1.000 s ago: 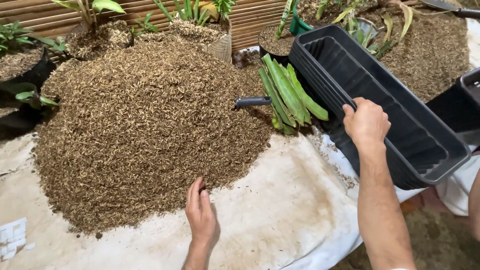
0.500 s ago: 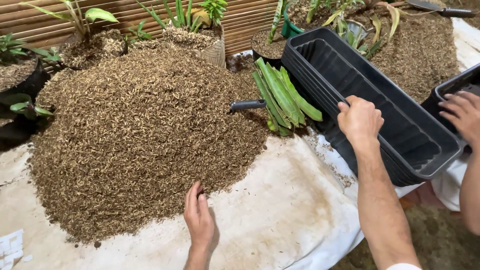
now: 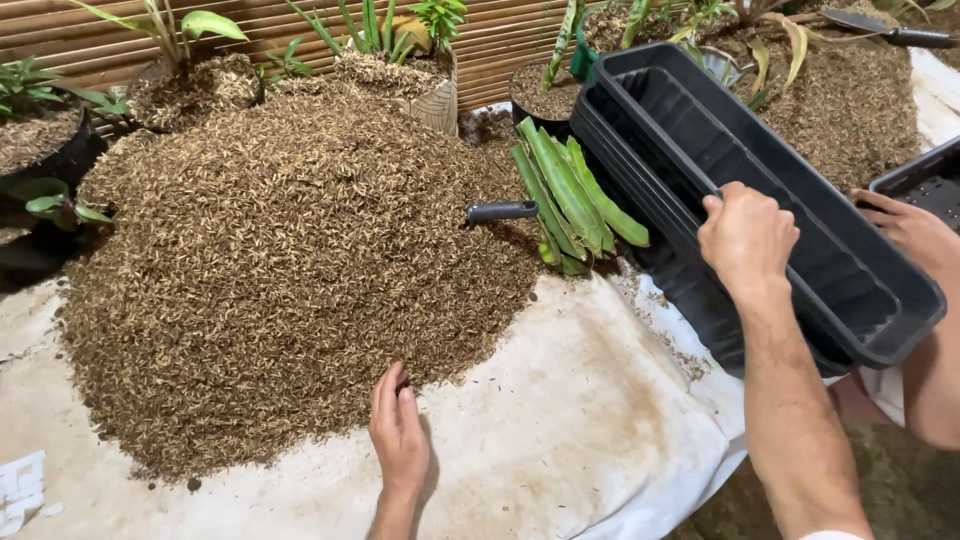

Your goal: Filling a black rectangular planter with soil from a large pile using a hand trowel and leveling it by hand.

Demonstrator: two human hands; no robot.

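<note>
The right hand (image 3: 745, 235) is curled over the near long rim of the black planter trough (image 3: 800, 240), whose long axis runs from upper left to lower right, tilted above the worktop (image 3: 560, 430). The left hand (image 3: 398, 432) lies flat with fingers together at the edge of the husk heap (image 3: 280, 260), well apart from the trough. Another person's hand (image 3: 905, 225) touches a second container cut off at the right edge; the trough's underside is hidden.

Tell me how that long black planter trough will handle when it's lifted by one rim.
The long black planter trough looks empty, so probably light for its size. The right hand grips just one long rim, so the thin plastic wall may flex or twist. Held off-centre and tilted, it seems apt to swing or tip; it appears nested in similar troughs, which would add weight.
</note>
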